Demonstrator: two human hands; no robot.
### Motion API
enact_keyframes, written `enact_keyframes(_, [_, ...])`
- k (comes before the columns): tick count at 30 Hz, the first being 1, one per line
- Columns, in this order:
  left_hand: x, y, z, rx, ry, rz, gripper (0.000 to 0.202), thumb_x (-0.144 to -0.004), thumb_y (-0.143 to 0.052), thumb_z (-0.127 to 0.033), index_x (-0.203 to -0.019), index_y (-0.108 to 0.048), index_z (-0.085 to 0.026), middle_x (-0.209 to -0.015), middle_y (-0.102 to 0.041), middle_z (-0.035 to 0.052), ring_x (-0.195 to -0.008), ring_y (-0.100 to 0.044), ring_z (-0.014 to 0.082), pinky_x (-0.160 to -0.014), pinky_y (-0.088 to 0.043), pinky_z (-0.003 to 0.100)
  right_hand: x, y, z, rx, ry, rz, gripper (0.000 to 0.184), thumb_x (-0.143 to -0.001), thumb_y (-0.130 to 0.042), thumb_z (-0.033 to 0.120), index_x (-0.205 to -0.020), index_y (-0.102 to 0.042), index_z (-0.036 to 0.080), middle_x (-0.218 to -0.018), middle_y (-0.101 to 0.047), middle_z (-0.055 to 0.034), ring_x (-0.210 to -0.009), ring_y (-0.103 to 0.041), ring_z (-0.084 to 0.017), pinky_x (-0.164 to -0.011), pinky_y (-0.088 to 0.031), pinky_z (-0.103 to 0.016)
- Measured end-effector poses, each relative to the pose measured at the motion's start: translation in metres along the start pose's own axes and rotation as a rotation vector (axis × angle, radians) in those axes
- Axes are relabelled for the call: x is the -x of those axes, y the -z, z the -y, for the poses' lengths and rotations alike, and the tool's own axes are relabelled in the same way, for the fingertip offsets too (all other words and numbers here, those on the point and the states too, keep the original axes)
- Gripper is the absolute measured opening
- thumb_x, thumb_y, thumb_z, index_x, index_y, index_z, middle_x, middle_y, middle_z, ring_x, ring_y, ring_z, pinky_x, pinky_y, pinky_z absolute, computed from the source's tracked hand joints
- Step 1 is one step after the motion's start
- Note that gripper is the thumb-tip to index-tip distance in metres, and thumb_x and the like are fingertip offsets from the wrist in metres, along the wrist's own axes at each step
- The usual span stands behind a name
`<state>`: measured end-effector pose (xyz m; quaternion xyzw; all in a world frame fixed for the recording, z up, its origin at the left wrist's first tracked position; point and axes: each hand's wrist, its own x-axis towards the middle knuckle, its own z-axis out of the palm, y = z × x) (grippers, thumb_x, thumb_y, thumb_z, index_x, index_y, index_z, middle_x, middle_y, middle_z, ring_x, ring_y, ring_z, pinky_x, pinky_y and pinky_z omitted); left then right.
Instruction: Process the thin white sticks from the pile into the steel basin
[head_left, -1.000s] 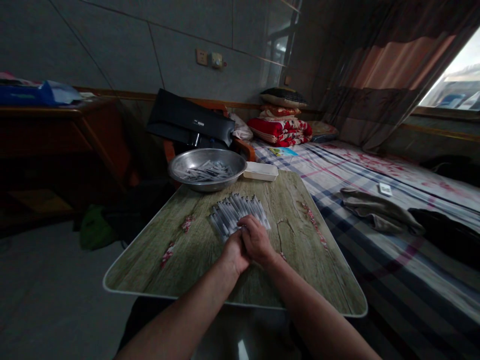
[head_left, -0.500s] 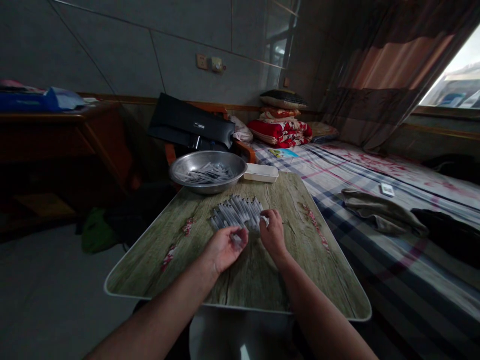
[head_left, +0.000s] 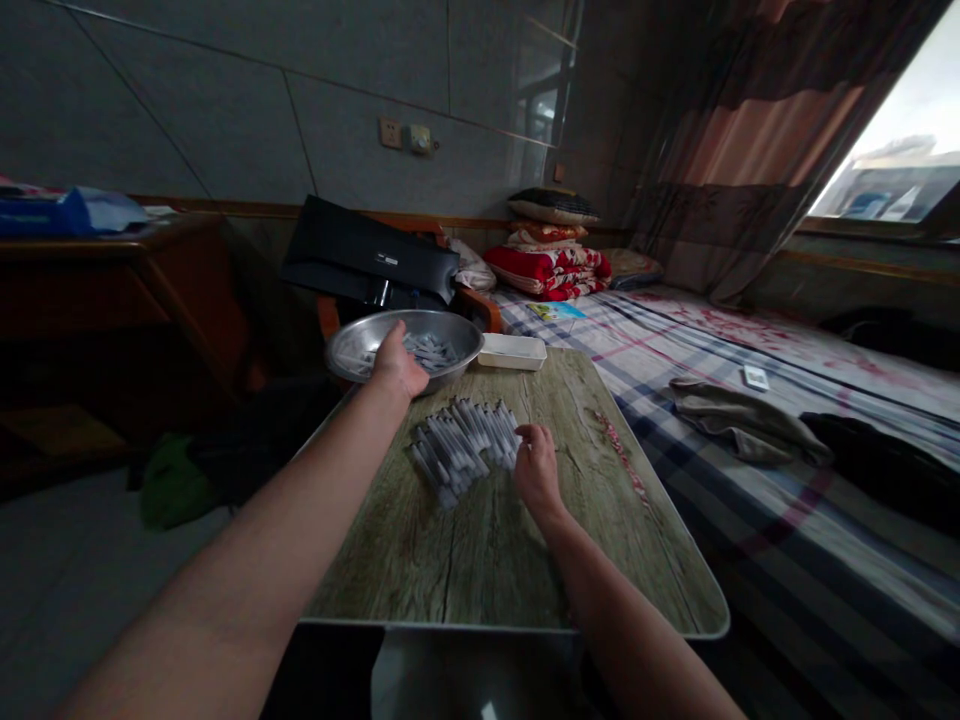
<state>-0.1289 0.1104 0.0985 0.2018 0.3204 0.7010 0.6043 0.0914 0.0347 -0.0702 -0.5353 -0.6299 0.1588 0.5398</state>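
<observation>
A small wood-patterned table [head_left: 495, 560] holds a fanned pile of thin grey-white tubes [head_left: 461, 445]. At its far end stands a metal bowl [head_left: 457, 335] with more of the same tubes inside. My left hand [head_left: 397, 362] reaches over the bowl's near rim, fingers curled down into the tubes; what it grips is hidden. My right hand [head_left: 534, 462] rests at the right edge of the pile on the table, fingers bent and pinching at a tube.
A white shallow tray [head_left: 511, 350] sits beside the bowl. A bed with a plaid sheet [head_left: 720, 400], folded blankets [head_left: 547, 268] and a cloth [head_left: 739, 420] lies to the right. A dark bag on a chair [head_left: 367, 255] and a wooden desk [head_left: 112, 290] stand behind and left.
My left hand left the pile and stretched forward into the metal bowl. My right hand moved from the pile's front to its right edge.
</observation>
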Motion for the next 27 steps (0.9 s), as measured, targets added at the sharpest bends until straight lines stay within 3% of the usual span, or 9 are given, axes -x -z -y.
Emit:
enact_keyframes(2, [0.022, 0.013, 0.033, -0.017, 0.028, -0.139, 0.015, -0.096, -0.054, -0.032, -0.091, -0.057, -0.018, -0.089, -0.064, 0.0067, -0.084, -0.066, 0.0164, -0.076, -0.056, 0.028, -0.001, -0.002, -0.003, -0.021, -0.019, -0.031, 0.034, -0.075, -0.042, 0.005, -0.098, -0.062, 0.02, -0.1, -0.06, -0.0104, -0.098, -0.057, -0.025, -0.093, -0.044, -0.04])
enact_keyframes(3, [0.037, 0.02, 0.052, -0.031, 0.067, -0.127, 0.008, -0.094, -0.055, -0.024, -0.091, -0.059, -0.017, -0.086, -0.066, 0.0061, -0.078, -0.067, 0.0148, -0.071, -0.056, 0.025, -0.001, -0.003, -0.004, -0.033, -0.033, -0.047, 0.032, -0.077, -0.041, 0.007, -0.098, -0.062, 0.02, -0.1, -0.061, -0.0104, -0.098, -0.057, -0.024, -0.093, -0.045, -0.04])
enact_keyframes(7, [0.097, 0.042, 0.119, -0.142, 0.323, 0.132, 0.009, -0.085, -0.063, -0.012, -0.093, -0.066, -0.014, -0.083, -0.073, 0.0087, -0.067, -0.069, 0.0155, -0.058, -0.056, 0.024, -0.004, -0.001, -0.009, -0.076, -0.107, -0.081, 0.026, -0.083, -0.042, 0.013, -0.099, -0.061, 0.02, -0.101, -0.062, -0.01, -0.098, -0.057, -0.023, -0.091, -0.045, -0.039])
enact_keyframes(10, [0.119, 0.055, 0.143, -0.147, 0.506, 0.271, 0.005, -0.082, -0.069, -0.011, -0.085, -0.065, -0.013, -0.079, -0.072, 0.0077, -0.061, -0.068, 0.014, -0.053, -0.055, 0.021, -0.008, 0.003, -0.015, -0.048, -0.126, -0.109, 0.026, -0.082, -0.043, 0.014, -0.099, -0.062, 0.02, -0.101, -0.063, -0.01, -0.098, -0.057, -0.023, -0.091, -0.045, -0.039])
enact_keyframes(14, [0.117, 0.065, 0.147, -0.062, 0.579, 0.342, 0.006, -0.081, -0.07, -0.012, -0.08, -0.063, -0.013, -0.077, -0.068, 0.006, -0.056, -0.064, 0.0105, -0.046, -0.048, 0.017, -0.013, 0.007, -0.022, 0.091, -0.085, -0.094, 0.026, -0.079, -0.045, 0.01, -0.092, -0.065, 0.021, -0.095, -0.063, -0.0088, -0.092, -0.059, -0.023, -0.087, -0.046, -0.036])
enact_keyframes(21, [0.113, 0.073, 0.143, 0.0, 0.622, 0.404, 0.013, -0.083, -0.069, -0.017, -0.074, -0.062, -0.012, -0.078, -0.066, 0.0062, -0.055, -0.06, 0.0082, -0.042, -0.042, 0.014, -0.011, 0.009, -0.023, 0.527, -0.123, 0.109, 0.031, -0.075, -0.051, 0.003, -0.088, -0.071, 0.022, -0.091, -0.067, -0.011, -0.083, -0.062, -0.023, -0.071, -0.04, -0.032])
enact_keyframes(27, [0.112, 0.072, 0.141, 0.04, 0.614, 0.418, 0.015, -0.083, -0.07, -0.019, -0.073, -0.063, -0.011, -0.08, -0.065, 0.0062, -0.058, -0.061, 0.0088, -0.043, -0.042, 0.014, -0.013, 0.015, -0.028, 0.608, -0.117, 0.198, 0.023, -0.078, -0.055, 0.011, -0.092, -0.069, 0.021, -0.085, -0.072, -0.0108, -0.076, -0.062, -0.023, -0.063, -0.037, -0.032])
